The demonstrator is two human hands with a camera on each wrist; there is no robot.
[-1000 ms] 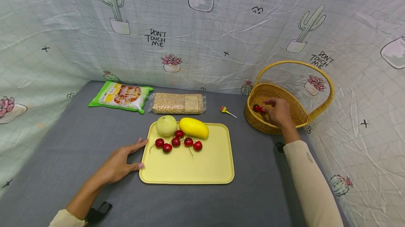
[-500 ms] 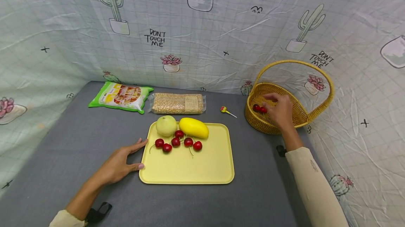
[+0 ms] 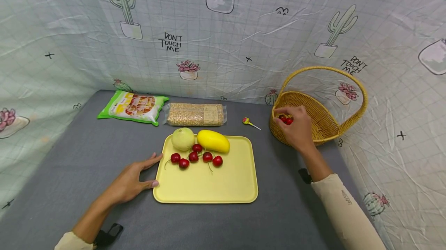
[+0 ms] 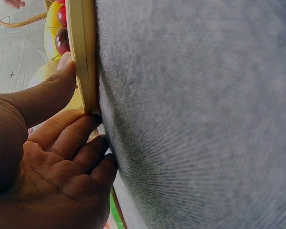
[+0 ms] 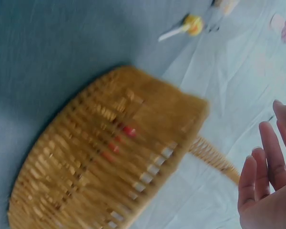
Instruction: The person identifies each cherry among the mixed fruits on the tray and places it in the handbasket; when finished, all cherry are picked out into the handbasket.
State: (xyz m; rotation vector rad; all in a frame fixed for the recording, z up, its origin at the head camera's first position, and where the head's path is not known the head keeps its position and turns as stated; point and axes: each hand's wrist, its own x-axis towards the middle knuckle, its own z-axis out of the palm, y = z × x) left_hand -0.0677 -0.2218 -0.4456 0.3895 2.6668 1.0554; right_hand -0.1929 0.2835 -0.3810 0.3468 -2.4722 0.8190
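Note:
My left hand (image 3: 129, 182) rests at the left edge of a yellow tray (image 3: 230, 186), thumb and fingertips touching its rim. In the left wrist view the thumb lies at the tray's wall (image 4: 83, 57), with the other fingers loosely bent below. On the tray are a round pale-green fruit (image 3: 183, 139), a yellow mango (image 3: 213, 141) and several red cherries (image 3: 184, 163). My right hand (image 3: 297, 126) hovers over the near left rim of a wicker basket (image 3: 318, 110), holding nothing. Two cherries (image 3: 289, 120) lie inside, partly hidden by that hand. The right wrist view shows its fingers (image 5: 274, 157) extended beside the basket.
A lollipop (image 3: 251, 123) lies between the tray and the basket. Behind the tray are a vacuum pack of grains (image 3: 188, 113) and a green-edged food bag (image 3: 134, 107). The basket's tall handle (image 3: 364, 99) arches above it. A printed cloth (image 3: 223, 48) hangs behind the grey table.
My right hand has let go of a cherry in the basket, lifted off and moved left and toward me over the rim. The left hand and the tray stay put.

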